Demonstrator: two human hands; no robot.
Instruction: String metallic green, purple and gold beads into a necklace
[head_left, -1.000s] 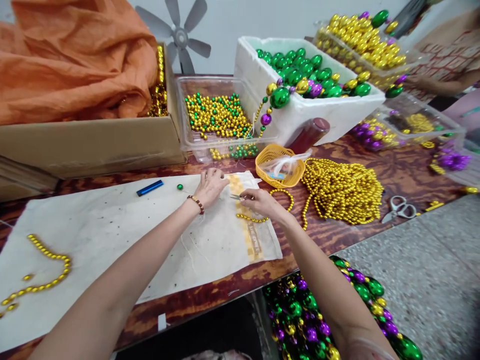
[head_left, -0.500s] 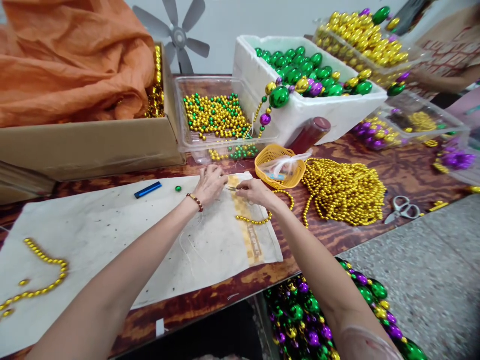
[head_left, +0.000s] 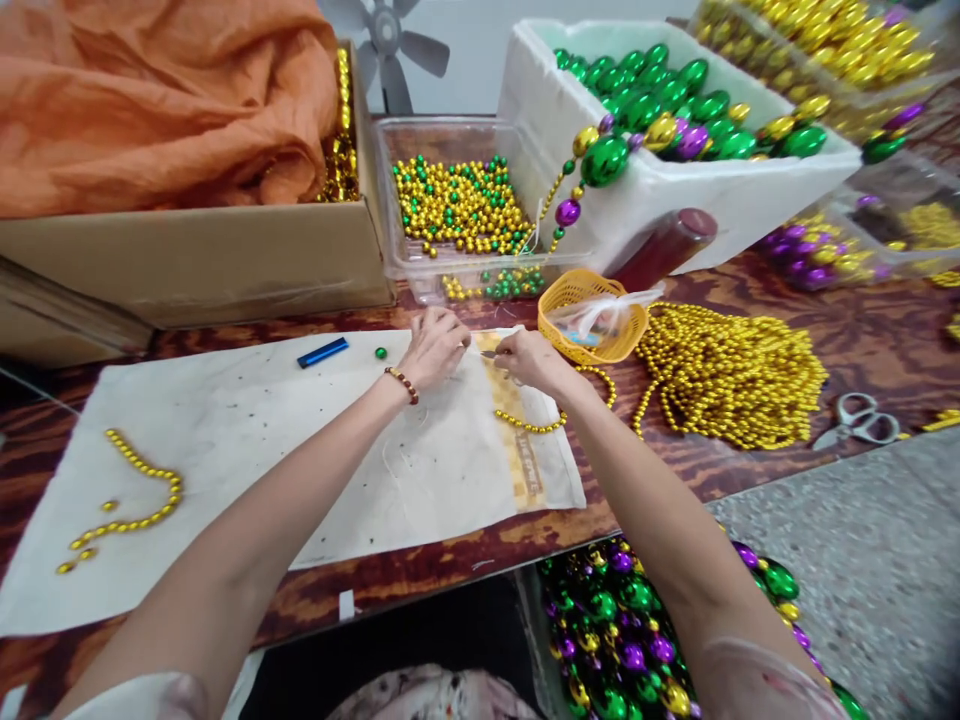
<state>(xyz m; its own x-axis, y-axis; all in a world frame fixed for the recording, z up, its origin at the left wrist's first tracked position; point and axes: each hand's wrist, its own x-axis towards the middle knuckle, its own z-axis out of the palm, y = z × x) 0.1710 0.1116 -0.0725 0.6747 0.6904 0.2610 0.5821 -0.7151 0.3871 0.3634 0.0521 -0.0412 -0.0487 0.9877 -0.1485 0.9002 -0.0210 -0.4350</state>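
Observation:
Over the far edge of a white cloth (head_left: 300, 440), my left hand (head_left: 436, 350) is closed in a pinch. Whatever it holds is too small to make out. Loose white thread (head_left: 394, 465) lies on the cloth below that wrist. Close by on the right, my right hand (head_left: 527, 360) grips small scissors (head_left: 489, 353), their dark tips pointing at the left fingers. A short gold bead strand (head_left: 529, 428) curves beneath the right wrist. A green bead (head_left: 381, 353) and a blue bar-shaped object (head_left: 323, 352) lie left of my left hand.
Behind my hands stand a clear bin (head_left: 484, 262) of small beads and a foam box (head_left: 750, 190) of green beads. To the right are an orange basket (head_left: 551, 335), piled gold bead strands (head_left: 739, 375) and larger scissors (head_left: 859, 420). Another gold strand (head_left: 174, 490) lies at left.
The view has shifted, so most things appear further right or lower. Both hands stay close together, with the small scissors still in my right hand.

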